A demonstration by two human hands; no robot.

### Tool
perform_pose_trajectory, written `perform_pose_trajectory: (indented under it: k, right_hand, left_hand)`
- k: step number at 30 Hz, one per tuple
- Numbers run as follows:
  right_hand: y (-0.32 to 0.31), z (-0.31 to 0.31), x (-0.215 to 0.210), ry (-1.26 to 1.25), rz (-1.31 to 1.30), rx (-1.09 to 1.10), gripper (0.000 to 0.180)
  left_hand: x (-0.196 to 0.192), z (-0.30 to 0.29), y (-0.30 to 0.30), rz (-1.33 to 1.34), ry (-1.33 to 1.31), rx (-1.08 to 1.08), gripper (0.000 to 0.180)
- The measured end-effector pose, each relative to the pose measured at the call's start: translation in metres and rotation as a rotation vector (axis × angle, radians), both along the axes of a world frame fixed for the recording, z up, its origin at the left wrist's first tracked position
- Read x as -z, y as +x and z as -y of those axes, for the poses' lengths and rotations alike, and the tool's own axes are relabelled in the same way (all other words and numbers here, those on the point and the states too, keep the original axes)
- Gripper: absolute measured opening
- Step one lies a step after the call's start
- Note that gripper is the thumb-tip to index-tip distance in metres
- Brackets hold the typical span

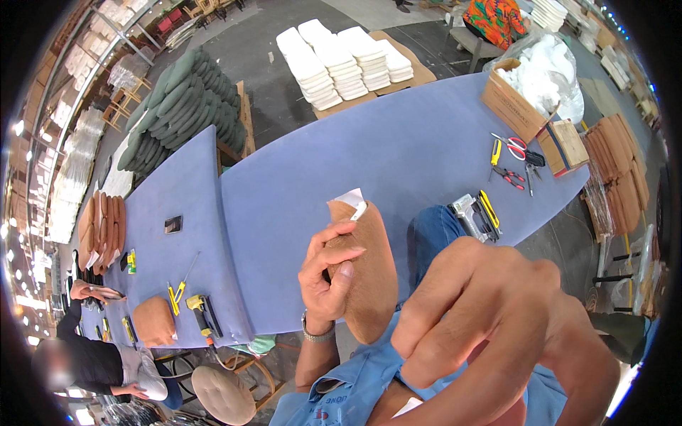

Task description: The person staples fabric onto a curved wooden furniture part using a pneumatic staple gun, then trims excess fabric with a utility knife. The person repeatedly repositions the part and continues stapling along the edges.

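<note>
My left hand point(328, 273) grips a brown fabric-covered seat pad point(369, 284), held upright on edge in front of me over the near rim of the blue worktable point(369, 153). A white foam corner point(352, 199) pokes out at the pad's top. My right hand point(490, 323) is raised close to the camera at lower right, fingers curled loosely, and I see nothing in it. It hangs just right of the pad without touching it.
A staple gun point(472, 216), yellow cutter point(495, 151), red scissors point(517, 147), pliers point(509, 175) and a cardboard box of white stuffing point(522, 99) lie on the table's right. White foam stacks point(341, 60) and green cushions point(185, 106) stand behind. Another person point(92, 355) works at the left table.
</note>
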State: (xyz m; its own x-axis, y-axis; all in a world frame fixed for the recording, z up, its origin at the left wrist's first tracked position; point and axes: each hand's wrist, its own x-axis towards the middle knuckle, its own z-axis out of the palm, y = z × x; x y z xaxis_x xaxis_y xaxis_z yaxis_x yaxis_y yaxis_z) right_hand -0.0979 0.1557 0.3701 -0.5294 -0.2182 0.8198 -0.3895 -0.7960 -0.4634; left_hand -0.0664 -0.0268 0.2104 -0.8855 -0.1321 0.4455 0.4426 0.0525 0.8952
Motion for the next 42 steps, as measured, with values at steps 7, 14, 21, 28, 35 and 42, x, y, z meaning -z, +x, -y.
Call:
perform_pose_trajectory:
  k: [7,14,21,28,35,42]
  right_hand:
    - [-0.001,-0.004,0.002,-0.007,-0.014,-0.025,0.029]
    - [0.000,-0.006,0.001,-0.027,-0.031,-0.055,0.030]
    - [0.000,-0.006,0.002,-0.025,-0.045,-0.083,0.030]
    - [0.000,-0.006,-0.001,-0.019,-0.049,-0.090,0.030]
    - [-0.001,-0.001,-0.001,-0.027,-0.051,-0.114,0.030]
    - [-0.004,0.003,-0.001,-0.024,-0.053,-0.122,0.031]
  left_hand:
    - [0.006,0.004,0.003,-0.024,-0.018,-0.001,0.025]
    - [0.002,0.002,0.005,0.001,0.003,-0.029,0.023]
    - [0.008,0.006,0.007,-0.022,-0.033,-0.046,0.021]
    - [0.003,0.005,0.008,-0.004,-0.051,-0.049,0.021]
    - [0.004,0.010,0.009,-0.008,-0.057,-0.045,0.021]
    - [0.001,0.009,0.008,0.016,-0.031,-0.043,0.022]
